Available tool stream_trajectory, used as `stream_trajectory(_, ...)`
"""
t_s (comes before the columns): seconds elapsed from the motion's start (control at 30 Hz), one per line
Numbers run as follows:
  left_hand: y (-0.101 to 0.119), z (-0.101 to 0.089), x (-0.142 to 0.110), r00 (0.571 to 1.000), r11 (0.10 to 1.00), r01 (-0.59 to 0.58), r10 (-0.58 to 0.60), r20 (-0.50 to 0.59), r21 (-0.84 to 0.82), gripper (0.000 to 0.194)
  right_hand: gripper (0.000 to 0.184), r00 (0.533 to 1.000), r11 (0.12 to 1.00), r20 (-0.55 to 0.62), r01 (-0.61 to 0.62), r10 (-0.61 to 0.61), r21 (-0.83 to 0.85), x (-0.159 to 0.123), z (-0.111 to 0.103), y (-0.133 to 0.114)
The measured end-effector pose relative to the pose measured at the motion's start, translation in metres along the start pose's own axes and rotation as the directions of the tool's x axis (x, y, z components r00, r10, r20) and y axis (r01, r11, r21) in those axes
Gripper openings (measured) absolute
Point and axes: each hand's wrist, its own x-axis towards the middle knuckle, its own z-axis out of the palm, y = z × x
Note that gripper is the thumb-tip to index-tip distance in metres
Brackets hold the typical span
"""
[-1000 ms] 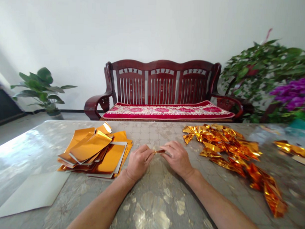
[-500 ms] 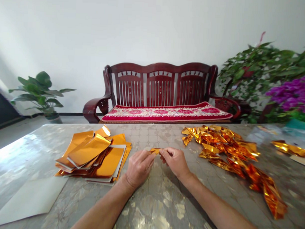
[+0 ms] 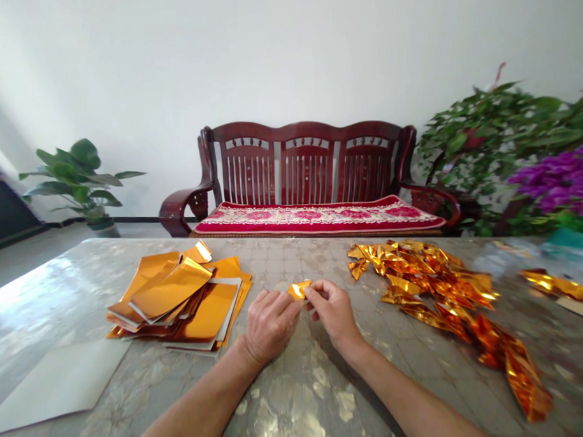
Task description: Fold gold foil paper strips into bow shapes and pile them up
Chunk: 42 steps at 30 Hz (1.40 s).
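Between my two hands is a small folded piece of gold foil paper (image 3: 299, 289), most of it covered by my fingers. My left hand (image 3: 272, 320) is closed, its fingers curled on the left end of the piece. My right hand (image 3: 330, 309) pinches the right end between thumb and forefinger. To the left of my hands lies a loose stack of flat gold foil sheets (image 3: 174, 294), some with white backs showing. On the right, a heap of folded, crinkled gold foil pieces (image 3: 427, 280) trails toward the near right.
A pale sheet (image 3: 59, 382) lies at the table's near left. At the right edge are clear plastic wrapping (image 3: 505, 256) and another gold foil strip (image 3: 559, 284). Beyond the table (image 3: 285, 397) stands a dark red wooden bench (image 3: 305, 161), with plants on both sides.
The gold foil paper between my hands has turned, showing a brighter, larger face. My fingers have shifted slightly on it; both hands stay in nearly the same place.
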Motion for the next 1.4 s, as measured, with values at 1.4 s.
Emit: stream_trajectory(1.4,-0.007,0.027,0.005,0.514,-0.468,0.601,-0.395,0.762,-0.648,0.046,0.016,0.920,0.902,0.259,0.357,-0.294,-0.244,0.009,-0.011,0.016)
